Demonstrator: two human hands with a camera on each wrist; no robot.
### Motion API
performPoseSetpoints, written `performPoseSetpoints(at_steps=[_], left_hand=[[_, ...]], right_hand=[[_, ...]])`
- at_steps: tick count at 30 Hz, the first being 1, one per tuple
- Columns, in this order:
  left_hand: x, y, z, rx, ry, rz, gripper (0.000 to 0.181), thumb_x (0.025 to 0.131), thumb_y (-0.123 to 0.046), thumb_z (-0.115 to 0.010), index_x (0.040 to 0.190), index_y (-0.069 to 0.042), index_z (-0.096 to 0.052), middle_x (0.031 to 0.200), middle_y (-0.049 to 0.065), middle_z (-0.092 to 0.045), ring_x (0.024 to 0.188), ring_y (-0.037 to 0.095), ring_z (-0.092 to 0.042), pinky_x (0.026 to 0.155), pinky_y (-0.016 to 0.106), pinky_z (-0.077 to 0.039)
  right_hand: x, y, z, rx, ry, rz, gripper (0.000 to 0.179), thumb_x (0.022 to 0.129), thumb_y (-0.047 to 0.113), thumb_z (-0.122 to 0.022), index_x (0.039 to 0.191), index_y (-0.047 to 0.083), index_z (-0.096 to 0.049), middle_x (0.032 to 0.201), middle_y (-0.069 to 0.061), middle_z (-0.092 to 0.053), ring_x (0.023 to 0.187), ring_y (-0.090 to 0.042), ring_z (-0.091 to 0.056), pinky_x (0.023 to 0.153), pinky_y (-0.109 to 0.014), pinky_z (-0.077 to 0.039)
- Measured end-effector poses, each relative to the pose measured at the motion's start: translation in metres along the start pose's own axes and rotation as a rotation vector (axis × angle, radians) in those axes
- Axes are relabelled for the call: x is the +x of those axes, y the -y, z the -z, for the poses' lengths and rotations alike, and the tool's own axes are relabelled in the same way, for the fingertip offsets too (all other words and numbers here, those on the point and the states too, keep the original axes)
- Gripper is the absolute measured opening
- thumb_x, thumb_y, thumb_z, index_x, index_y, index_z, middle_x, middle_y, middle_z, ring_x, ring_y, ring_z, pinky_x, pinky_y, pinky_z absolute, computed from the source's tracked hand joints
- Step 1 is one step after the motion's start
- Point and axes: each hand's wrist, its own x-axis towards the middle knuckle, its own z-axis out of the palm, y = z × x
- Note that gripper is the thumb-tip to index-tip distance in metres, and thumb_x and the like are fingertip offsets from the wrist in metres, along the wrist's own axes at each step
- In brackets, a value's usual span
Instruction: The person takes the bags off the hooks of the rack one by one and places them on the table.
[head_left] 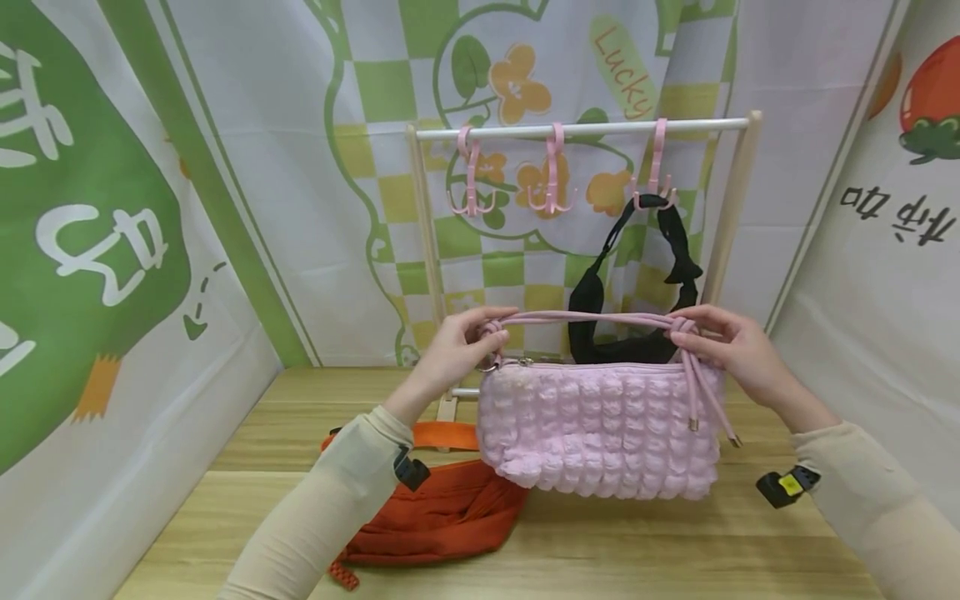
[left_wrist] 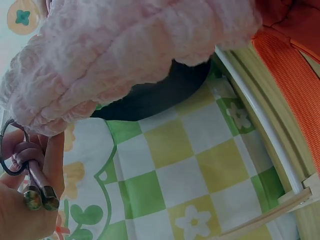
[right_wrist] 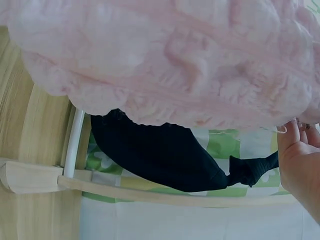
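Both hands hold up a pink puffy handbag (head_left: pixel 600 429) by its cord strap (head_left: pixel 592 317), in front of a small rack. At the strap's left end my left hand (head_left: pixel 459 346) pinches the knot beside a metal ring. My right hand (head_left: pixel 731 342) pinches the knot at the other end, where two cord tails hang down. The left wrist view shows the left hand (left_wrist: pixel 30 190) around the ring and metal-tipped cord ends. In the right wrist view, the bag hides part of the right hand's fingers (right_wrist: pixel 295 135).
A rack with a white bar (head_left: pixel 600 128) carries three pink hooks (head_left: pixel 553 171). From the right hook hangs a black bag (head_left: pixel 588 308), behind the pink one. An orange bag (head_left: pixel 442 517) lies on the wooden table (head_left: pixel 600 550), left of the pink bag and partly under it.
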Motion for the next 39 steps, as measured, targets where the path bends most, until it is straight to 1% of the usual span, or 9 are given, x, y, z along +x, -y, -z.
performPoseSetpoints(at_steps=[5, 9, 13, 18, 20, 22, 30, 35, 39], left_hand=[[0.000, 0.004, 0.000, 0.044, 0.024, 0.005, 0.036, 0.094, -0.012, -0.058, 0.129, -0.016, -0.058, 0.089, 0.020, -0.060, 0.066, 0.014, -0.058, 0.056, 0.023, -0.052], [-0.001, 0.004, 0.000, 0.086, 0.040, -0.006, 0.035, 0.094, -0.016, -0.059, 0.129, -0.016, -0.059, 0.083, 0.015, -0.062, 0.067, 0.016, -0.059, 0.057, 0.027, -0.053], [-0.003, 0.004, 0.000, 0.118, 0.054, 0.005, 0.034, 0.094, -0.016, -0.058, 0.129, -0.015, -0.059, 0.080, 0.008, -0.063, 0.065, 0.018, -0.057, 0.052, 0.027, -0.049], [-0.006, 0.004, -0.002, 0.061, 0.098, 0.091, 0.034, 0.095, -0.015, -0.056, 0.130, -0.015, -0.058, 0.085, 0.008, -0.063, 0.069, 0.017, -0.061, 0.054, 0.032, -0.055], [-0.007, 0.006, -0.003, 0.028, 0.114, 0.132, 0.034, 0.096, -0.016, -0.056, 0.130, -0.016, -0.057, 0.087, 0.009, -0.063, 0.071, 0.017, -0.062, 0.059, 0.041, -0.058], [-0.008, 0.007, -0.004, 0.016, 0.123, 0.152, 0.033, 0.096, -0.016, -0.056, 0.128, -0.017, -0.058, 0.087, 0.009, -0.063, 0.072, 0.016, -0.062, 0.058, 0.041, -0.058], [-0.013, 0.012, -0.007, -0.020, 0.157, 0.176, 0.031, 0.096, -0.019, -0.056, 0.127, -0.019, -0.059, 0.088, 0.008, -0.062, 0.073, 0.018, -0.061, 0.056, 0.036, -0.057], [-0.016, 0.014, -0.008, -0.014, 0.170, 0.174, 0.031, 0.096, -0.021, -0.057, 0.127, -0.020, -0.059, 0.089, 0.009, -0.063, 0.075, 0.018, -0.062, 0.058, 0.037, -0.058], [-0.019, 0.016, -0.008, -0.019, 0.182, 0.185, 0.032, 0.096, -0.023, -0.057, 0.127, -0.020, -0.059, 0.091, 0.011, -0.063, 0.076, 0.018, -0.062, 0.059, 0.038, -0.058]], right_hand=[[-0.002, -0.001, 0.002, -0.031, 0.022, -0.020, 0.028, 0.089, 0.012, -0.065, 0.116, 0.007, -0.062, 0.096, 0.015, -0.068, 0.082, -0.004, -0.064, 0.064, -0.023, -0.053], [-0.002, -0.003, 0.005, -0.041, 0.062, -0.015, 0.027, 0.089, 0.012, -0.065, 0.116, 0.011, -0.063, 0.095, 0.013, -0.070, 0.078, -0.004, -0.064, 0.061, -0.022, -0.052], [-0.004, -0.004, 0.007, -0.031, 0.106, -0.015, 0.026, 0.090, 0.010, -0.064, 0.116, 0.012, -0.064, 0.092, 0.012, -0.071, 0.072, -0.005, -0.062, 0.057, -0.022, -0.050], [-0.006, -0.005, 0.009, -0.039, 0.153, -0.012, 0.026, 0.090, 0.009, -0.063, 0.116, 0.010, -0.062, 0.090, 0.009, -0.070, 0.066, -0.006, -0.056, 0.052, -0.024, -0.046], [-0.007, -0.007, 0.010, -0.043, 0.176, -0.007, 0.026, 0.091, 0.009, -0.062, 0.117, 0.009, -0.061, 0.091, 0.007, -0.069, 0.063, -0.005, -0.053, 0.050, -0.024, -0.044], [-0.008, -0.008, 0.011, -0.053, 0.198, -0.010, 0.025, 0.092, 0.010, -0.061, 0.117, 0.008, -0.060, 0.089, 0.007, -0.068, 0.062, -0.005, -0.053, 0.049, -0.025, -0.044], [-0.012, -0.012, 0.012, -0.048, 0.252, -0.038, 0.024, 0.094, 0.011, -0.057, 0.118, 0.009, -0.058, 0.090, 0.009, -0.068, 0.060, -0.006, -0.050, 0.047, -0.027, -0.042], [-0.015, -0.012, 0.014, -0.056, 0.266, -0.046, 0.023, 0.095, 0.012, -0.057, 0.118, 0.010, -0.057, 0.091, 0.009, -0.068, 0.062, -0.005, -0.052, 0.047, -0.025, -0.044], [-0.016, -0.014, 0.016, -0.028, 0.313, -0.038, 0.023, 0.096, 0.010, -0.054, 0.119, 0.010, -0.056, 0.095, 0.007, -0.071, 0.066, -0.005, -0.057, 0.047, -0.024, -0.046]])
